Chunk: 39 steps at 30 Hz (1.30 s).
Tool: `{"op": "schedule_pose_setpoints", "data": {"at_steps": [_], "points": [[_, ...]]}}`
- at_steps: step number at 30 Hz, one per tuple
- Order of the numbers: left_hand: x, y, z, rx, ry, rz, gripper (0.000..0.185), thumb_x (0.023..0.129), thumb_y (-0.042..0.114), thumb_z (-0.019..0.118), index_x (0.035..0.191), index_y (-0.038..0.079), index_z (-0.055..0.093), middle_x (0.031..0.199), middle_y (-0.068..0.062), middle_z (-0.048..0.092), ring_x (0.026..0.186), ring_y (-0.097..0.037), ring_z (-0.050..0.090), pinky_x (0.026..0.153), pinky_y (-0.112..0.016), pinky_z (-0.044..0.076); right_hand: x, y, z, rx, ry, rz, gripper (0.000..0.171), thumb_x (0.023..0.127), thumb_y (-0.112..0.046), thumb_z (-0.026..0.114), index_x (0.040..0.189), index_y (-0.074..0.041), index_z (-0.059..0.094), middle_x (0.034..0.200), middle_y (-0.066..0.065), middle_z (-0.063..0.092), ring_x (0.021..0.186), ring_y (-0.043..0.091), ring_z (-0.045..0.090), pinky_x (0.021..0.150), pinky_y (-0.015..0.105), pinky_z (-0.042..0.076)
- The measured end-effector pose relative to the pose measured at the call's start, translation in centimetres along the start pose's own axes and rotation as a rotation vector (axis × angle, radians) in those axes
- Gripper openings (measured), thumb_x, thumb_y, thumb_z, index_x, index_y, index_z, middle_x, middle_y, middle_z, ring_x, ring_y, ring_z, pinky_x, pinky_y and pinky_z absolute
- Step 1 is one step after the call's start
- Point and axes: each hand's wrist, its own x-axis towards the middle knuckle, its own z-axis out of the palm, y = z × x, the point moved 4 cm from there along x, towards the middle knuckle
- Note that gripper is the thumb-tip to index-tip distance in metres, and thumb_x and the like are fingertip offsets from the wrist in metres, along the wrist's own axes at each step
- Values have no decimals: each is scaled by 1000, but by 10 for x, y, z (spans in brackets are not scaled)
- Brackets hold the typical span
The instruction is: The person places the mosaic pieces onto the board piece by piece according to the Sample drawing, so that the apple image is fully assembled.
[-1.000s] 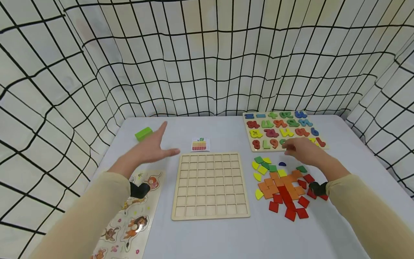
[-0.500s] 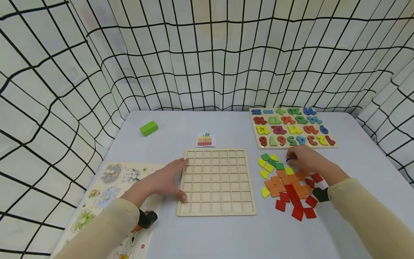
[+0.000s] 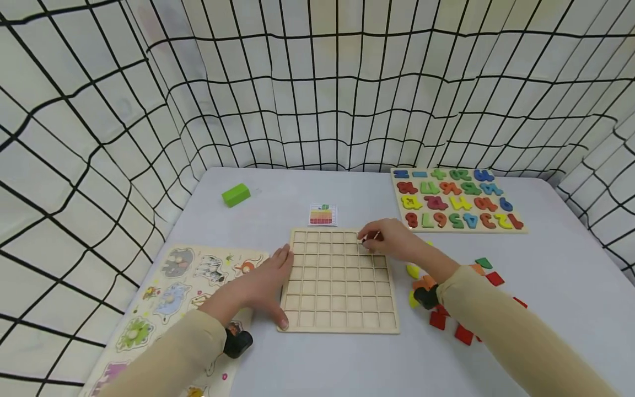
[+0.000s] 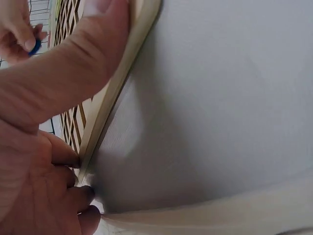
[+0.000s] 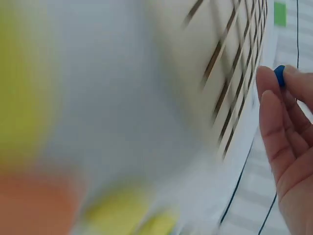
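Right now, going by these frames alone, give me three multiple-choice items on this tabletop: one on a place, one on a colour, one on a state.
1. Where does the left hand rest?
A. on the green block
B. against the left edge of the wooden grid board
C. on the number puzzle

2. What colour is the small piece pinched in the right hand?
A. blue
B. red
C. yellow

3. What state are the grid board's cells in?
A. all filled
B. half filled
C. all visible cells empty

Answers: 1 B, the head view shows fingers and thumb along the board's left edge, and the left wrist view shows the thumb on its rim. 2 A, the right wrist view shows a blue piece between the fingertips. 3 C, the head view shows bare wood in every uncovered cell.
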Motion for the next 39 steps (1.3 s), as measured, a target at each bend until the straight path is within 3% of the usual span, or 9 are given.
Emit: {"op": "schedule_pose_setpoints", "data": {"at_steps": [6, 14, 21, 32, 36, 39], "points": [[-2, 1, 3, -24, 3, -22, 142, 62, 38, 98, 159, -12, 7, 170, -27, -4, 159, -42, 3, 128, -55, 18, 37, -36, 26, 58, -30, 24, 11, 97, -13, 70, 104, -6, 74, 93, 4, 75, 76, 10, 65, 70, 23, 54], [-3, 1, 5, -95, 1, -51, 143, 62, 32, 99, 160, -9, 4, 171, -22, -9, 160, -36, -2, 129, -49, 19, 57, -49, 43, 30, 9, 110, 10, 93, -15, 76, 98, -7, 77, 87, 4, 74, 77, 14, 62, 72, 27, 52], [-5, 3, 5, -99, -3, -63, 142, 62, 32, 99, 161, -8, 5, 171, -22, -9, 161, -35, -2, 129, -48, 17, 57, -59, 52, -19, 51, 174, 8, 93, -15, 76, 94, -7, 79, 89, 4, 76, 79, 15, 64, 74, 30, 55], [-4, 7, 4, -89, 1, -74, 142, 61, 30, 100, 161, -8, 6, 172, -21, -7, 161, -33, 0, 130, -46, 17, 52, -65, 53, -31, 75, 194, 12, 93, -15, 75, 87, -6, 80, 76, 3, 74, 66, 13, 61, 59, 23, 48], [-4, 6, 5, -92, 1, -75, 141, 61, 30, 100, 161, -8, 7, 172, -21, -7, 161, -33, -1, 130, -46, 16, 44, -60, 42, 10, 83, 202, 16, 96, -16, 71, 91, -4, 79, 75, 6, 74, 64, 13, 62, 57, 22, 48], [-4, 5, 4, -76, 5, -75, 142, 61, 30, 100, 161, -8, 7, 172, -21, -7, 161, -33, -1, 130, -46, 16, 33, -47, 21, 45, 99, 187, 17, 98, -17, 69, 101, -2, 77, 84, 8, 75, 69, 15, 66, 62, 24, 52]]}}
